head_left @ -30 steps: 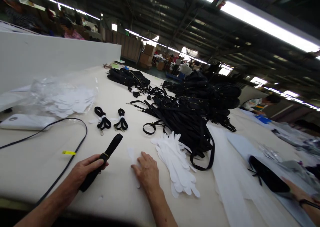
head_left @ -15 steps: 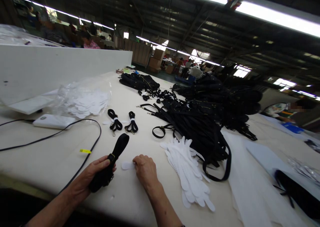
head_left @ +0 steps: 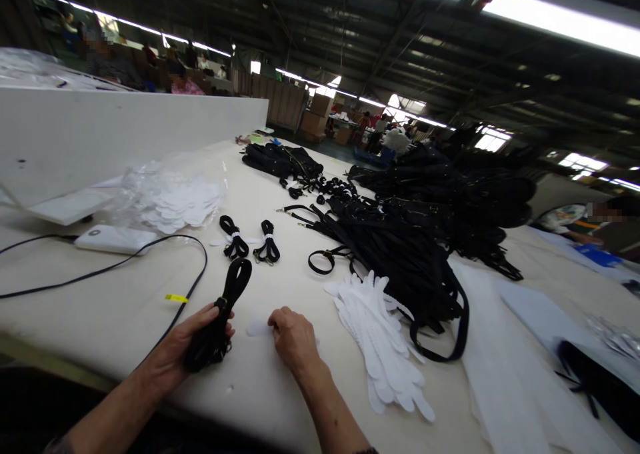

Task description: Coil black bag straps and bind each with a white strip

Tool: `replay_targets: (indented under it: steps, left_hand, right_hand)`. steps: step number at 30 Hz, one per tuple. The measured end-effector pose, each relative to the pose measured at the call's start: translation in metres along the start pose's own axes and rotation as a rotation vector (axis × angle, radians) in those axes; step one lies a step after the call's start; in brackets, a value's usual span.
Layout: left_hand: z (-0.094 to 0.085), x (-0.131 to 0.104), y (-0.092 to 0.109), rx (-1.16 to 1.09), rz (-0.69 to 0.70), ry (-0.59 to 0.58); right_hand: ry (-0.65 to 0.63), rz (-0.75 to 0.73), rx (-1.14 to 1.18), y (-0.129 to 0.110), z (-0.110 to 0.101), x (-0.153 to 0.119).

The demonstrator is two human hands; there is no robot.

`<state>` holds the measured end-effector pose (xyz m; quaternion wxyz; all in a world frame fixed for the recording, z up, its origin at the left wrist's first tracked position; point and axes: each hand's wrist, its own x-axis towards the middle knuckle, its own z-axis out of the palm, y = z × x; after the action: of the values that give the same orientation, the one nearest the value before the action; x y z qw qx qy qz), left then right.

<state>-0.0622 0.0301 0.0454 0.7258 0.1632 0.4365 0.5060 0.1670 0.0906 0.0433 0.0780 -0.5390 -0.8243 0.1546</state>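
Note:
My left hand (head_left: 183, 344) is wrapped round a folded black strap (head_left: 235, 281), its looped end pointing up and a metal buckle near my thumb. To its right, my right hand (head_left: 294, 337) rests low over the table, fingers curled together on a small white strip (head_left: 257, 328). The strip's rounded end sticks out on the left; my fingers cover its middle. Two bundled black straps, one (head_left: 233, 238) left and one (head_left: 267, 242) right, lie beyond my hands, each with a white band around it. A fanned pile of white strips (head_left: 380, 347) lies right of my right hand.
Loose black straps (head_left: 395, 261) heap up at centre right, with black bags (head_left: 450, 181) behind. On the left are a plastic bag of white pieces (head_left: 175, 201), a white device (head_left: 117, 239) and a black cable (head_left: 193, 277). A white partition (head_left: 135, 121) edges the table. People work farther off.
The folded strap in my left hand has tilted more upright, its loop shifting slightly left. My right hand stays on the white strip. The whole view has shifted slightly.

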Motion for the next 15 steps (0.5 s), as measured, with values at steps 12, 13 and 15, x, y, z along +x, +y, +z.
replay_targets:
  steps: [12,13,15]
  left_hand:
    - [0.014,0.005,-0.018,0.237,0.137,-0.169]
    - [0.014,0.007,-0.020,0.235,0.147,-0.168]
    - [0.012,0.011,-0.023,0.221,0.138,-0.156]
  right_hand:
    - [-0.025,0.214,1.412,-0.013,0.011,-0.008]
    - [-0.061,0.246,1.468,-0.015,0.010,-0.009]
    - [-0.117,0.310,1.529,-0.019,0.011,-0.011]
